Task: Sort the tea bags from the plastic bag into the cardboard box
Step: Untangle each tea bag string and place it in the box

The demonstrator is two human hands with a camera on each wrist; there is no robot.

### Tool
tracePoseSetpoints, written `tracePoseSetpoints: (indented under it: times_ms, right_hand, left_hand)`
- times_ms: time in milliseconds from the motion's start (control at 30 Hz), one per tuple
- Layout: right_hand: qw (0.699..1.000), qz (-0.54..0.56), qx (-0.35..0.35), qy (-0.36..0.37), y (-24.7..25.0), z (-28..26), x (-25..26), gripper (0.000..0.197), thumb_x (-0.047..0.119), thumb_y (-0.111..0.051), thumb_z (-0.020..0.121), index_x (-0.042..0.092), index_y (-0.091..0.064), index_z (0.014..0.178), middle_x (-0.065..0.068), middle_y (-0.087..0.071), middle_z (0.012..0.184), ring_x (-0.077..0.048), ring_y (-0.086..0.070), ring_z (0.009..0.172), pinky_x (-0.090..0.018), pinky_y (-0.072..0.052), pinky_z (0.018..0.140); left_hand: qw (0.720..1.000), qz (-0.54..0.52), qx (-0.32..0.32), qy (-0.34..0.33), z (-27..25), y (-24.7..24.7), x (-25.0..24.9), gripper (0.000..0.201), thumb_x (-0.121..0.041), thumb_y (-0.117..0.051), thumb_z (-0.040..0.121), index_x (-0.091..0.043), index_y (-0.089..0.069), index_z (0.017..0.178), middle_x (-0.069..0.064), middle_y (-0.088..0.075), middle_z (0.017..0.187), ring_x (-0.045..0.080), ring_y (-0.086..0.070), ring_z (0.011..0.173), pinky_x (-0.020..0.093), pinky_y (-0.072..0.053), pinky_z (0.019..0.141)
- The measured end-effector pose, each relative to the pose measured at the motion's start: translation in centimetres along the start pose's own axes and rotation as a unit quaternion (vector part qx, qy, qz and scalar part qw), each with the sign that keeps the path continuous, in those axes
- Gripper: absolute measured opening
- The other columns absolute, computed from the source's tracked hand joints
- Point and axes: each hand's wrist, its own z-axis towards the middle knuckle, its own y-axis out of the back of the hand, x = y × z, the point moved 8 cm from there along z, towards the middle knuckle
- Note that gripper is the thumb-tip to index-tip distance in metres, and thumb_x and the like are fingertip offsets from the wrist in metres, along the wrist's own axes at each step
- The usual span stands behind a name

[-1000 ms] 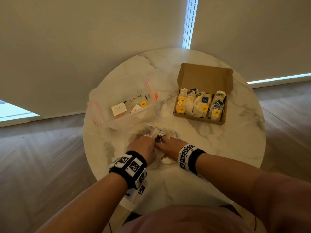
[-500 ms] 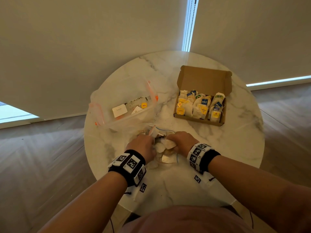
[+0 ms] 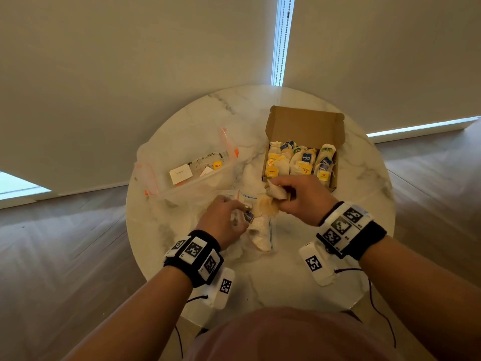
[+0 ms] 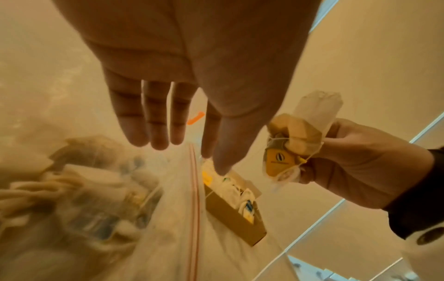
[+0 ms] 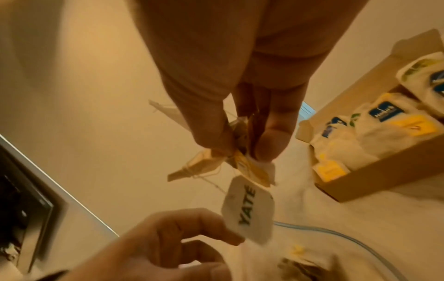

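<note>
Mid-transfer, by the look of it: right hand (image 3: 299, 198) clenched on a small bunch of tea bags (image 4: 298, 136), strings and a yellow tag dangling, lifted clear of the zip-top plastic bag (image 3: 260, 230) and now just beside the near wall of the cardboard box (image 3: 304, 126). Left hand (image 4: 182, 95) with fingers straight and relaxed at the mouth of the plastic bag, nearer than the box; holding nothing so far as the wrist view shows. More tea bags left inside that bag. Box already well filled, in rows. Next, probably: carry over the near wall, match tags to a row, release gently so strings do not snag.
</note>
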Motion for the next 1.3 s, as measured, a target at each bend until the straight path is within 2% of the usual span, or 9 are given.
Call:
tracePoseSetpoints:
  times_ms: [233,333,433,633,733,800,900,1067,1300]
  right_hand:
    - [0.995,0.093,-0.022,0.041,3.2,-0.5,5.3,0.03,0.01,-0.07,0.083,0.013,-0.068,0.113,-0.004,-0.072,0.092,-0.017,-0.069,0.072,-0.034,-0.059,0.06]
    - [0.993,0.101,-0.031,0.049,3.1,-0.4,6.4,0.03,0.011,-0.071,0.082,0.013,-0.069,0.112,-0.003,-0.072,0.091,-0.018,-0.07,0.074,-0.041,-0.059,0.064]
    - [0.993,0.101,-0.045,0.05,2.4,-0.5,6.8,0.032,0.018,-0.069,0.077,0.014,-0.07,0.109,-0.001,-0.073,0.09,-0.017,-0.07,0.08,-0.046,-0.058,0.07]
    - [0.989,0.128,-0.054,0.044,3.1,-1.0,8.3,0.028,0.013,-0.07,0.083,0.013,-0.069,0.11,-0.009,-0.072,0.085,-0.026,-0.07,0.068,-0.046,-0.059,0.06]
    - [0.987,0.143,-0.05,0.052,3.7,-1.0,9.6,0.025,0.006,-0.069,0.085,0.014,-0.069,0.109,-0.011,-0.072,0.084,-0.028,-0.069,0.066,-0.042,-0.059,0.059]
    - [0.986,0.146,-0.05,0.066,3.9,-1.0,10.7,0.026,0.004,-0.069,0.085,0.017,-0.069,0.107,-0.011,-0.071,0.083,-0.027,-0.068,0.063,-0.041,-0.059,0.058]
    - [0.983,0.155,-0.047,0.086,4.1,-1.0,12.0,0.025,0.004,-0.069,0.085,0.012,-0.069,0.108,-0.015,-0.07,0.084,-0.029,-0.067,0.061,-0.047,-0.058,0.057]
    - [0.974,0.175,-0.077,0.12,6.2,-1.0,14.3,0.023,0.005,-0.071,0.085,0.01,-0.069,0.107,-0.016,-0.071,0.089,-0.032,-0.069,0.072,-0.05,-0.059,0.064]
    - [0.969,0.18,-0.083,0.148,8.7,-0.6,15.8,0.025,0.005,-0.07,0.085,0.005,-0.067,0.11,-0.019,-0.069,0.086,-0.031,-0.067,0.062,-0.04,-0.058,0.055]
  left_hand:
    - [0.981,-0.176,0.026,-0.078,-0.7,1.8,-4.1,0.084,-0.032,-0.089,0.068,-0.027,-0.043,0.138,-0.008,-0.053,0.132,0.01,-0.054,0.116,0.033,-0.05,0.096]
    - [0.932,-0.34,0.082,-0.09,-1.6,1.9,-6.0,0.093,-0.008,-0.091,0.062,-0.028,-0.041,0.138,0.0,-0.061,0.124,0.018,-0.062,0.114,0.037,-0.056,0.091]
    - [0.893,-0.422,0.114,-0.105,-2.2,2.1,-7.0,0.088,0.008,-0.086,0.064,-0.014,-0.042,0.137,0.01,-0.066,0.113,0.028,-0.069,0.101,0.041,-0.059,0.083]
    - [0.981,-0.148,0.005,-0.122,-2.7,3.9,-5.9,0.061,-0.026,-0.09,0.066,-0.041,-0.046,0.106,-0.016,-0.051,0.1,0.004,-0.051,0.086,0.012,-0.046,0.07]
    - [0.988,-0.071,-0.016,-0.137,-2.2,4.0,-4.5,0.042,-0.036,-0.083,0.072,-0.044,-0.058,0.105,-0.005,-0.048,0.109,0.015,-0.047,0.103,0.032,-0.044,0.092]
    - [0.989,-0.079,-0.02,-0.122,-1.9,3.9,-3.9,0.022,-0.033,-0.079,0.078,-0.045,-0.065,0.088,-0.003,-0.049,0.106,0.017,-0.046,0.106,0.033,-0.041,0.094]
    - [0.987,-0.121,-0.02,-0.108,-1.8,3.6,-3.2,0.004,-0.025,-0.075,0.083,-0.028,-0.073,0.085,-0.009,-0.054,0.103,0.01,-0.051,0.103,0.028,-0.041,0.09]
    - [0.974,-0.191,-0.012,-0.122,-1.9,2.9,-2.4,0.003,-0.017,-0.074,0.085,-0.02,-0.074,0.086,-0.009,-0.066,0.111,0.003,-0.059,0.106,0.025,-0.044,0.089]
    - [0.964,-0.245,0.056,-0.091,-2.2,1.2,-2.0,0.012,-0.011,-0.071,0.088,-0.023,-0.074,0.088,-0.009,-0.074,0.098,0.009,-0.067,0.096,0.043,-0.052,0.097]
